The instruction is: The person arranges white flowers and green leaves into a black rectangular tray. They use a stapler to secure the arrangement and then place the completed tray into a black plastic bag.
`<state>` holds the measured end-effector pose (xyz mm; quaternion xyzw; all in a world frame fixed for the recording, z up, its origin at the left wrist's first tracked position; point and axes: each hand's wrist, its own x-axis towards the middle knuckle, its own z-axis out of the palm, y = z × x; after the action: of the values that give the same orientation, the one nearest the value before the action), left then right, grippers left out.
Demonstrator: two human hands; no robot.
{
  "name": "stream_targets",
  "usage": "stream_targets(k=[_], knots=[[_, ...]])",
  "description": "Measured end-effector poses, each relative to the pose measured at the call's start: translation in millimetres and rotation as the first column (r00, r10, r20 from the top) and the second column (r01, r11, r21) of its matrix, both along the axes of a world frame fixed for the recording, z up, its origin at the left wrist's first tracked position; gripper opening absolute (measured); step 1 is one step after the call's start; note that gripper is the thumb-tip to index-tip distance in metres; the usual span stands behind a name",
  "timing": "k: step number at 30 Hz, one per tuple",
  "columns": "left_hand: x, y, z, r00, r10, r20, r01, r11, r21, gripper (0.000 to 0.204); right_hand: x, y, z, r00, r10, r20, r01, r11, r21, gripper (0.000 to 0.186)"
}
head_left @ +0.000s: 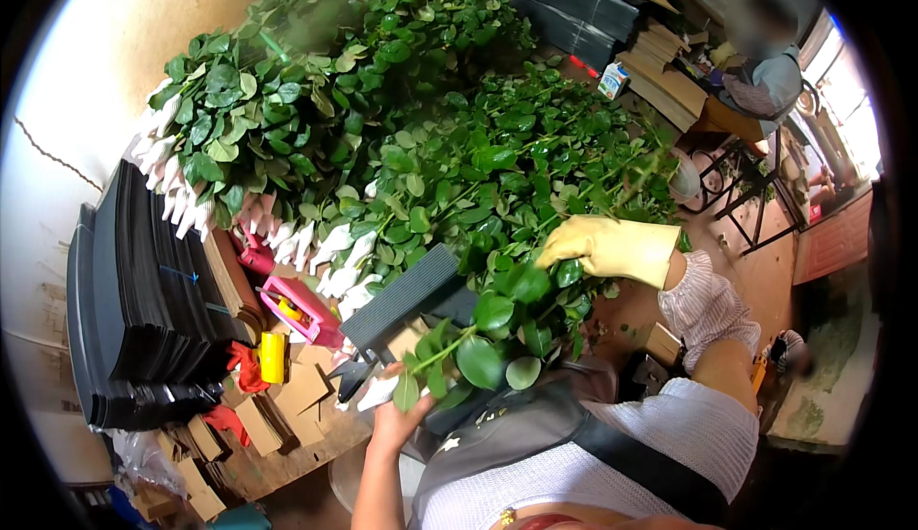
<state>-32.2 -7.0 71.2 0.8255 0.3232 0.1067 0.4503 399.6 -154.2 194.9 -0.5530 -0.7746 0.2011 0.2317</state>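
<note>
In front of my body, a leafy rose stem (480, 362) lies slantwise, its white-covered bud (378, 394) at the lower left. My bare left hand (394, 417) is closed around the stem just below that bud. Up and to the right, my right hand (612, 246) wears a yellow rubber glove. Its fingers are curled in at the leafy part of the same stem; leaves partly hide the fingertips. Beyond both hands spreads a big heap of green rose stems (497, 157), with several white-covered buds (335, 243) along its left edge.
A ridged dark grey block (402, 296) stands beside the stem. Left are stacked black sheets (158, 281), a pink tape dispenser (299, 310), a yellow roll (273, 358) and cardboard pieces (263, 423). Another person (765, 71) works at the far right, near a black metal frame (760, 195).
</note>
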Motion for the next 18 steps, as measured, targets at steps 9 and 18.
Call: stream_targets(k=[9,18], knots=[[4.9,-9.6,-4.5,0.936,0.059,0.348,-0.035,0.997,-0.075,0.097,23.3,-20.9,-35.5,0.972,-0.221,0.081,0.236,0.908,-0.347,0.056],[3.6,0.6,14.4,0.990,-0.126,0.057,0.126,0.992,0.006,0.061,11.8,80.4,19.5,0.876,-0.307,0.373,0.393,0.902,-0.180,0.024]])
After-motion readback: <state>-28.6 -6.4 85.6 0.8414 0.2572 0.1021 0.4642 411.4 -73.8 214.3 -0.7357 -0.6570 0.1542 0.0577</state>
